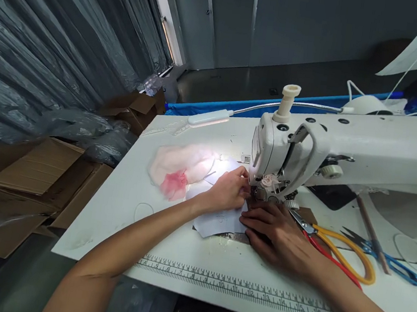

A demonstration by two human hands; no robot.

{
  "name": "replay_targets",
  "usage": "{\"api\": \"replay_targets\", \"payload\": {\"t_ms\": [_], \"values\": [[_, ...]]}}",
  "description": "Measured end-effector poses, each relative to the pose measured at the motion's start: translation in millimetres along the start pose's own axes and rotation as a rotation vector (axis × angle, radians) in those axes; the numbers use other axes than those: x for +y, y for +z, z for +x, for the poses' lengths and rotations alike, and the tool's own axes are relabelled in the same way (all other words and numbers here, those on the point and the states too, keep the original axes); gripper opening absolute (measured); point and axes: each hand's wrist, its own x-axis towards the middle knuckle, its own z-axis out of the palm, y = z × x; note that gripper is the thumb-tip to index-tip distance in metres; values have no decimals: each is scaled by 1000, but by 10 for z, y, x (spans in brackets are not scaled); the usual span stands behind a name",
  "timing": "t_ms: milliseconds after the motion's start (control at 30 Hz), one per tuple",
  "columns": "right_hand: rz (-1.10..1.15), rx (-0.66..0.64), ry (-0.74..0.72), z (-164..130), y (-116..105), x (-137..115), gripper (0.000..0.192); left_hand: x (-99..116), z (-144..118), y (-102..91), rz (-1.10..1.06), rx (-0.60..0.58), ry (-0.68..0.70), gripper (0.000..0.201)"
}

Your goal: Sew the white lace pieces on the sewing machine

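Observation:
A white sewing machine (270, 148) stands over the table, its needle area partly hidden by my fingers. My left hand (229, 189) is at the left of the presser foot, fingers curled together; what they pinch is hidden. My right hand (275, 230) lies flat in front of the needle, fingers stretched towards the left over the edge of a white sheet (217, 222) with a faint mark. I cannot tell whether the sheet is paper or cloth. Left of my left hand lies soft pale fabric (170, 159) with a pink patch (174, 185), somewhat blurred.
Yellow-and-red-handled scissors (352, 254) and blue-handled scissors (403, 268) lie to the right. A ruler strip (231, 284) runs along the table's front edge. A lamp (209, 118) lights the sewing spot. Cardboard boxes (35, 170) stand beyond the table's left edge.

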Motion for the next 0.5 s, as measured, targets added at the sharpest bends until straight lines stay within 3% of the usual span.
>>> {"api": "replay_targets", "payload": {"t_ms": [133, 233, 500], "values": [[-34, 0, 15, -19, 9, 32, 26, 33, -55, 42, 202, 99, 68, 14], [-64, 10, 5, -21, 30, 60, 26, 10, -115, 37, 239, 137, 55, 18], [-144, 98, 10, -13, 81, 129, 25, -116, -18, 70, 1, 108, 65, 15]]}}
